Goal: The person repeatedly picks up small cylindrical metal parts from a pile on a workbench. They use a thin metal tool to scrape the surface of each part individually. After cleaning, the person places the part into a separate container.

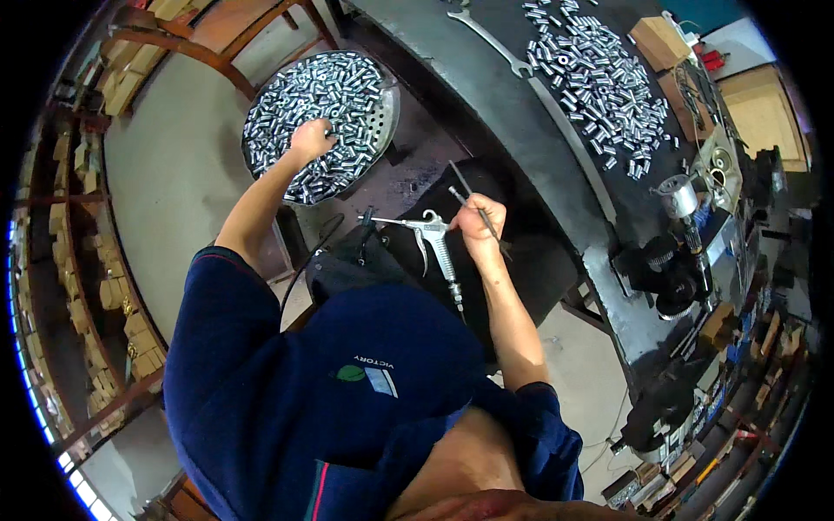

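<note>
My left hand (311, 141) is over a round metal basin (387, 122) heaped with short shiny metal sleeves (313, 85). Its fingers are closed round one sleeve (329, 132) at the top of the heap. Above my lap, my right hand (480, 219) grips a thin dark metal rod (463, 180) that slants across the fingers. A small shiny-tipped piece (455, 193) also sticks out beside the rod; its kind is unclear. Close to the right hand, a silver air blow gun (434, 243) lies on my lap, its nozzle pointing left.
On the dark workbench (486, 95) to the right lie a big pile of similar sleeves (599, 87), an open-end wrench (492, 42) and a long flat metal bar (573, 143). A machine with a chuck (678, 196) stands further right. Loaded shelves (87, 286) line the left; a wooden chair (217, 39) stands behind the basin.
</note>
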